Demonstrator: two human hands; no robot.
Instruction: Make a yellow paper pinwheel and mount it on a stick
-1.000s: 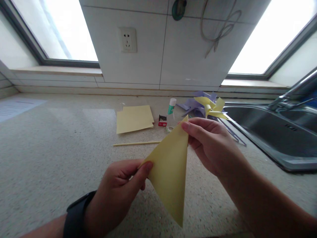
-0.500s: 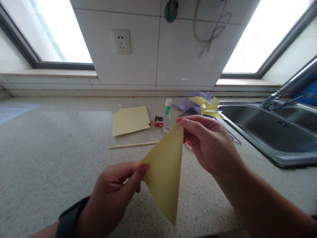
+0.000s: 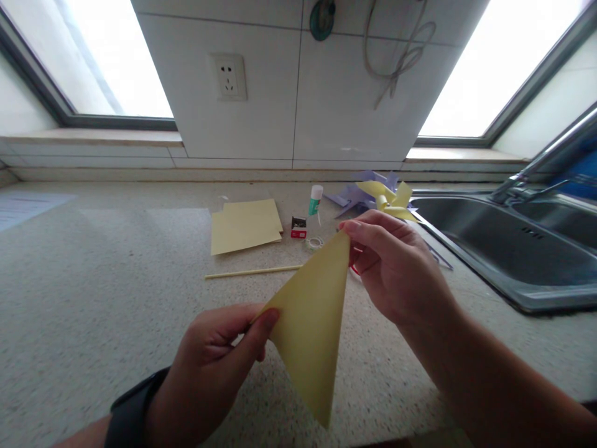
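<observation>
A yellow paper folded into a triangle hangs in the air above the speckled counter. My left hand, a dark watch on its wrist, pinches the triangle's left corner between thumb and fingers. My right hand pinches the top corner. The lowest point of the triangle hangs free near the counter's front edge.
Behind the hands lie a stack of yellow sheets, a thin wooden stick, a small red box, a glue stick, and yellow and purple paper pinwheels. A steel sink with a tap is on the right.
The view shifted slightly between the first and second frames. Both hands keep their pinch on the paper; the right hand's corner has dipped a little lower.
</observation>
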